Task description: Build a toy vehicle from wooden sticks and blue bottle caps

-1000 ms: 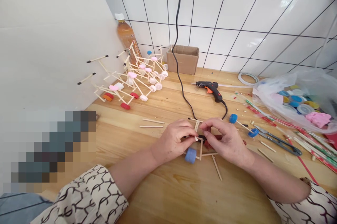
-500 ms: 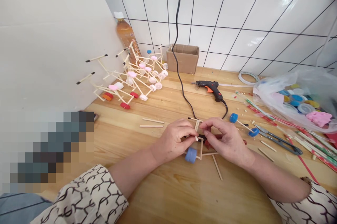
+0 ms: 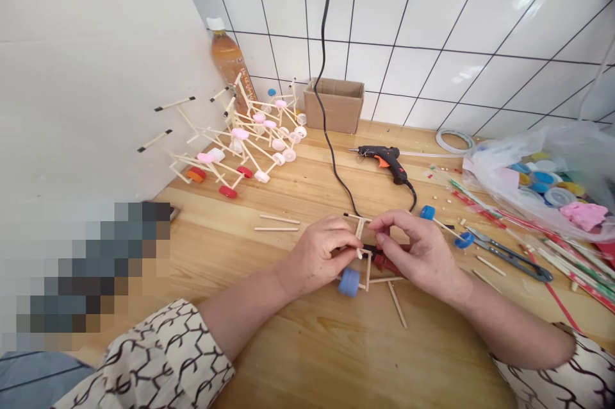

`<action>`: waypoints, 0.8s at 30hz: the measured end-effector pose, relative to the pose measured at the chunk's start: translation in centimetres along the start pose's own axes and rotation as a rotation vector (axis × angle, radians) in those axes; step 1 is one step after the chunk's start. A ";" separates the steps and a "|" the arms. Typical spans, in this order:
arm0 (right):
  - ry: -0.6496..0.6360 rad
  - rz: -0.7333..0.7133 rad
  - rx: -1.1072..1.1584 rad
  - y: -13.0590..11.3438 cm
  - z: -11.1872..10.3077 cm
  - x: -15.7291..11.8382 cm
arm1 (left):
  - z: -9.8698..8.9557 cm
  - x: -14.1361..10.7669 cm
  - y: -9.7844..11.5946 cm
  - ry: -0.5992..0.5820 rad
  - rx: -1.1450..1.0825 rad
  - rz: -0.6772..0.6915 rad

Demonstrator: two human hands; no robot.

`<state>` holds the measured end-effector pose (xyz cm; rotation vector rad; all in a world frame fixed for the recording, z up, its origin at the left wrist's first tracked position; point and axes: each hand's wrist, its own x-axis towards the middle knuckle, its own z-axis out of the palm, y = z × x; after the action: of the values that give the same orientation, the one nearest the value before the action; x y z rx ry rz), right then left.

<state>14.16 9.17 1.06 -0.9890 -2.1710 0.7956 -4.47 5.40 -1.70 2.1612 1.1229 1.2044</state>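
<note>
My left hand is closed, thumb and fingers pinching a small wooden stick frame over the table. A blue bottle-cap wheel sits at the frame's near left corner. One stick of the frame reaches up and away, ending in a crossbar with a dark tip. My right hand is just right of the frame, thumb and forefinger drawn together in a pinch; whatever lies between them is too small to make out. Behind the frame, partly covered by my right hand, is a red-and-black object.
Several finished stick models with cap wheels stand at the left by a bottle. Behind are a cardboard box and a glue gun. At right lie a blue-wheeled axle, snips and a bag of caps.
My right hand has moved slightly right, away from the frame, its fingers still drawn together. My left hand stays on the frame.
</note>
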 end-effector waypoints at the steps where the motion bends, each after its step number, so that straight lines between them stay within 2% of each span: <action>1: 0.002 0.004 -0.003 0.0 0.0 0.0 | 0.0 0.0 0.0 -0.001 0.000 0.001; 24: -0.004 0.008 -0.013 0.1 0.1 0.1 | 0.0 0.1 0.1 -0.013 -0.007 -0.014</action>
<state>14.08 9.25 0.96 -1.0040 -2.1799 0.7882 -4.41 5.38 -1.58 2.1492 1.1257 1.1849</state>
